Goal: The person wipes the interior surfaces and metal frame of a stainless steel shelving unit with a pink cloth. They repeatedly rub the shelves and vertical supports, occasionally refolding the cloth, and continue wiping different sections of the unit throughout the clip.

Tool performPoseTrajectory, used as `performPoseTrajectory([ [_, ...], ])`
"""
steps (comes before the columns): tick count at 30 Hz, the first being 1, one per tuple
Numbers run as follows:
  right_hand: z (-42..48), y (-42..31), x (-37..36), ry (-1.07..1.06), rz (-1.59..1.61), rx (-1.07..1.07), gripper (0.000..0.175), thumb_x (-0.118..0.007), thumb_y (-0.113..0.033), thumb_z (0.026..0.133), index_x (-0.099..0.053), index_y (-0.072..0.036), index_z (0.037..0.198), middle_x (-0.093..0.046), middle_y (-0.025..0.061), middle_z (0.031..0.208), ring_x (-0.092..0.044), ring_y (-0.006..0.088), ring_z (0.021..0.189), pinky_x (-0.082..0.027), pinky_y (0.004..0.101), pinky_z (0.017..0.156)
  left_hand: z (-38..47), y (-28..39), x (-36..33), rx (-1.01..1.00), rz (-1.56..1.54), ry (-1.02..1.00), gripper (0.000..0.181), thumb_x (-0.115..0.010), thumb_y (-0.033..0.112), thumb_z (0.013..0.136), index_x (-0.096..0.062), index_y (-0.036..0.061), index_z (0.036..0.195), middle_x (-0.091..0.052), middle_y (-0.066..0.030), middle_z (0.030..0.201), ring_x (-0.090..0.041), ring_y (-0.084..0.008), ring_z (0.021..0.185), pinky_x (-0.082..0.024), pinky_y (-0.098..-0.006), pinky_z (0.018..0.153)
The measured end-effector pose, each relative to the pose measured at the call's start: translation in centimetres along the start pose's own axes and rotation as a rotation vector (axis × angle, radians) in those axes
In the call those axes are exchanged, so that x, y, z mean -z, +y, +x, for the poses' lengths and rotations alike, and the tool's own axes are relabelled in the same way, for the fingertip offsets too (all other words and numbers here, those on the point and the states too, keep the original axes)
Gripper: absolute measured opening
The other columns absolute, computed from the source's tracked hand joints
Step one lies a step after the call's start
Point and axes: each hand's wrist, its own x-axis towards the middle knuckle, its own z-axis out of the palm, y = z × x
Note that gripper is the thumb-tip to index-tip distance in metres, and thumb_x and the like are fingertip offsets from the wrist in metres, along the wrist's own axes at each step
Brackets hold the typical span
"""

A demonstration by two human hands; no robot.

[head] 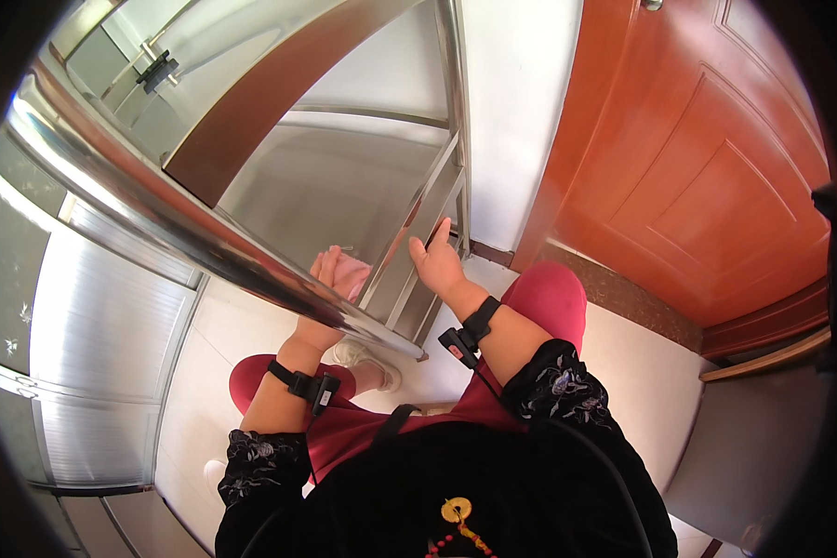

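Note:
A pink cloth (352,273) is in my left hand (326,268), which reaches behind the thick leg of a stainless steel rack (202,237). That leg hides part of my left wrist. Under the cloth and fingers lies the rack's lower metal shelf (293,181). My right hand (438,264) is at the rack's side, close to the narrow metal side bars (418,223). Its thumb and one finger are spread and nothing shows between them; the other fingers are hard to make out. Each wrist wears a black strap with a small device.
A brown board (244,118) crosses the rack's upper part. White wall (513,104) and a reddish wooden door (690,160) stand to the right. Silver-fronted cabinets (104,335) line the left. My knees straddle the rack's lower corner above the pale tiled floor (621,356).

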Motion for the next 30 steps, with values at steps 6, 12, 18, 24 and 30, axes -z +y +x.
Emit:
performPoseTrajectory([
  [6,-0.2,-0.3,0.3,-0.021,-0.005,-0.024,0.099,-0.052,-0.044,0.097,0.006,0.016,0.150,-0.066,0.0349,0.106,-0.066,0.0461,0.099,-0.052,0.0458,0.085,-0.6,-0.8,-0.5,0.005,-0.013,-0.063,0.051,-0.068,0.034,0.083,-0.063,0.0243,0.133,-0.033,-0.0238,0.156,-0.039,-0.0511,0.135,-0.035,-0.0575,0.110],
  [12,-0.1,-0.2,0.1,-0.006,-0.019,-0.022,0.099,-0.052,-0.044,0.097,0.006,0.016,0.149,-0.066,0.0341,0.104,-0.066,0.0459,0.097,-0.052,0.0461,0.084,-0.5,-0.7,-0.4,0.029,-0.017,-0.078,0.050,-0.069,0.032,0.082,-0.063,0.0255,0.132,-0.032,-0.0233,0.156,-0.039,-0.0512,0.135,-0.034,-0.0604,0.109],
  [18,-0.2,0.0,-0.1,0.012,-0.010,-0.006,0.099,-0.052,-0.045,0.097,0.007,0.014,0.150,-0.066,0.0346,0.104,-0.066,0.0474,0.097,-0.052,0.0478,0.085,0.0,1.3,1.7,0.077,-0.086,-0.215,0.057,-0.068,0.021,0.084,-0.052,0.0177,0.138,-0.038,-0.0167,0.154,-0.038,-0.0444,0.141,-0.032,-0.0639,0.110],
  [24,-0.5,-0.1,-0.3,0.030,0.048,-0.012,0.097,-0.051,-0.044,0.096,0.003,0.015,0.150,-0.067,0.0336,0.102,-0.066,0.0463,0.096,-0.052,0.0477,0.082,3.9,0.7,3.3,0.047,-0.202,-0.549,0.051,-0.061,0.015,0.090,-0.047,0.0129,0.139,-0.031,-0.0111,0.159,-0.026,-0.0383,0.149,-0.030,-0.0665,0.111],
  [30,-0.6,-0.4,-0.2,-0.011,-0.007,-0.024,0.096,-0.052,-0.040,0.097,0.006,0.016,0.149,-0.067,0.0334,0.097,-0.068,0.0466,0.088,-0.054,0.0473,0.076,11.4,-3.7,-1.8,-0.156,-0.166,-0.541,0.051,-0.060,0.019,0.092,-0.046,0.0142,0.141,-0.030,-0.0106,0.160,-0.029,-0.0376,0.147,-0.033,-0.0616,0.112],
])
